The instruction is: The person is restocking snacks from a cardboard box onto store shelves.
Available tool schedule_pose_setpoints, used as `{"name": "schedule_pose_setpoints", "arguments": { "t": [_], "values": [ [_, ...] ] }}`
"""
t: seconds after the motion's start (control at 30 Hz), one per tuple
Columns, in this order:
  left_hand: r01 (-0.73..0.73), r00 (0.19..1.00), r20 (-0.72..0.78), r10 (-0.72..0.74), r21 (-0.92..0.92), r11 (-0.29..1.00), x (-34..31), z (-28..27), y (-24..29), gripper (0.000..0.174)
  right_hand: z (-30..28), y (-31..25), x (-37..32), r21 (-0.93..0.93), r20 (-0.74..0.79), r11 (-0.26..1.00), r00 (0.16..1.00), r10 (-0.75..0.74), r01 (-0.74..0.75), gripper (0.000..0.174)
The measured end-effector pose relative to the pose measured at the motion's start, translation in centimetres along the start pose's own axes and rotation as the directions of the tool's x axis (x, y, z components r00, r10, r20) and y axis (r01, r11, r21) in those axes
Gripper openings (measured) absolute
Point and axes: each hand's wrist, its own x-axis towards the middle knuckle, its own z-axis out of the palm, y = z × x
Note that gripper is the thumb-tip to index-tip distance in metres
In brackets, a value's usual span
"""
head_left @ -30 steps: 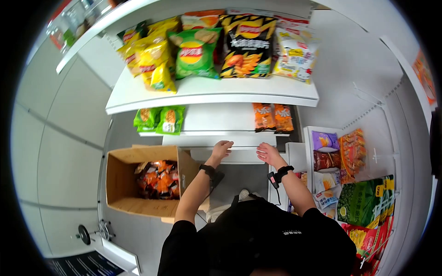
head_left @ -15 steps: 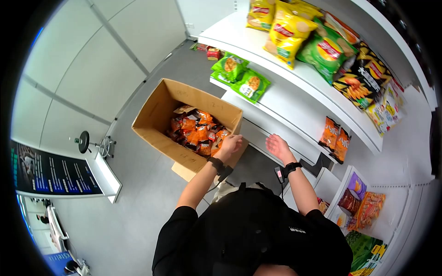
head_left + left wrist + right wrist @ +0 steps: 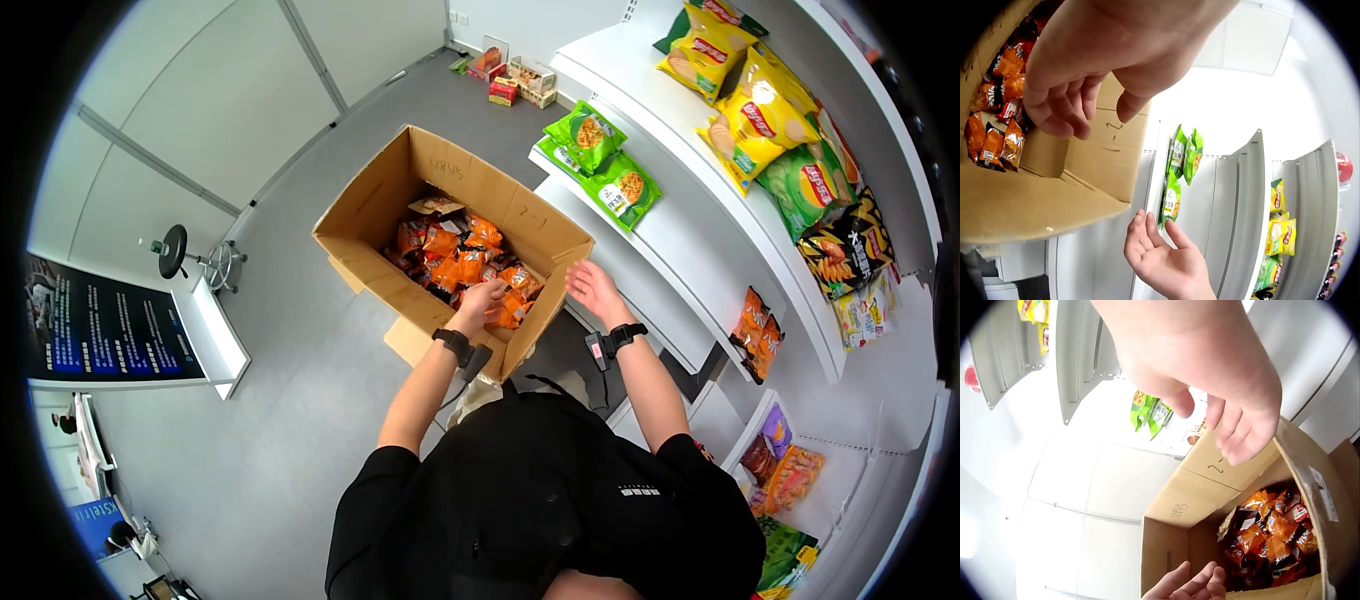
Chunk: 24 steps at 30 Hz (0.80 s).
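A tall open cardboard box (image 3: 362, 262) stands in front of the person, holding many small orange and black snack packets (image 3: 470, 265). Over the box's near right side, the left hand (image 3: 482, 303) has loosely bent fingers with nothing in them. In the left wrist view this hand (image 3: 1094, 69) hangs beside the packets, overlapping the box wall. The right hand (image 3: 596, 288) is held at the box's right edge, palm turned inward and fingers relaxed. In the right wrist view, the empty right hand (image 3: 1216, 381) overlaps the box's marked wall (image 3: 1200, 481).
White shelves (image 3: 690, 235) run along the right, with green snack bags (image 3: 620, 188) and two orange packets (image 3: 757, 335) on a lower level. Yellow chip bags (image 3: 755, 115) fill the upper shelf. Small cartons (image 3: 530, 80) sit on the far floor; a stool (image 3: 195, 255) is at left.
The head view has swung left, from facing the shelves to facing the box. Both hands have moved from before the lower shelf to the box, the left one now over its opening.
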Motion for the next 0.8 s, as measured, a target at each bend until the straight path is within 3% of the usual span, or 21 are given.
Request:
{"name": "schedule_pose_setpoints", "arguments": {
  "t": [0.03, 0.2, 0.37, 0.5, 0.6, 0.7, 0.8],
  "values": [
    [0.010, 0.999, -0.053, -0.011, -0.022, 1.000, 0.0, -0.4, 0.2, 0.018, 0.5, 0.2, 0.3, -0.025, -0.031, 1.000, 1.000, -0.007, 0.006, 0.038],
    [0.031, 0.999, -0.007, -0.032, -0.141, 0.990, 2.3, -4.0, 0.0, 0.017, 4.8, -0.9, 1.6, -0.257, -0.209, 0.963, 0.968, -0.135, 0.079, 0.045],
    [0.027, 0.987, -0.148, -0.061, -0.222, 0.975, 3.9, -4.5, 0.4, 0.018, 7.1, -3.3, 5.0, -0.561, -0.209, 0.820, 0.939, -0.273, 0.114, 0.048],
    [0.033, 0.950, -0.293, -0.109, -0.254, 0.967, 5.7, -4.8, 0.6, 0.021, 8.0, -3.8, 10.4, -0.828, -0.134, 0.515, 0.815, -0.564, 0.220, 0.046],
    [0.023, 0.949, -0.297, -0.106, -0.271, 0.962, 7.8, -5.9, 0.7, 0.022, 9.1, -4.3, 13.6, -0.914, 0.014, 0.298, 0.754, -0.656, 0.276, 0.045],
    [0.039, 0.930, -0.337, -0.144, -0.299, 0.954, 9.3, -6.1, 1.1, 0.023, 9.7, -4.1, 16.7, -0.931, 0.059, 0.237, 0.754, -0.654, 0.279, 0.046],
    [0.069, 0.892, -0.405, -0.201, -0.317, 0.946, 11.2, -6.4, 1.9, 0.023, 9.2, -4.0, 19.7, -0.969, 0.027, 0.216, 0.925, -0.380, 0.117, 0.045]
  ]
}}
